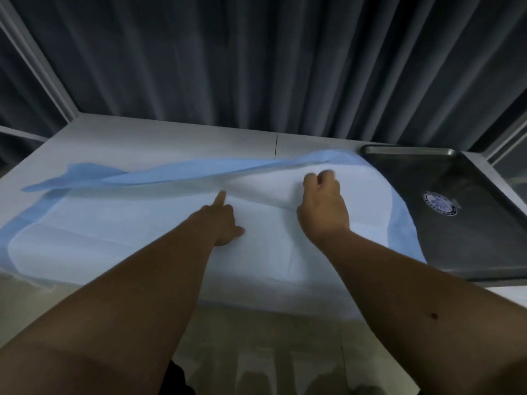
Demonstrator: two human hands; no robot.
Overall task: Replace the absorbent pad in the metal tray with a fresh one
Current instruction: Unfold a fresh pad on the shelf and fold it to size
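Absorbent pad (142,223) is spread on bench (171,135), overlapping metal tray (456,238) | left hand (222,223) is pressed on it, index finger extended | right hand (323,206) fingers are curled, pinching a pad fold

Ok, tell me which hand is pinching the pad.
The right hand: its fingers are curled into the pad near the tray. The left hand only points one finger along it.
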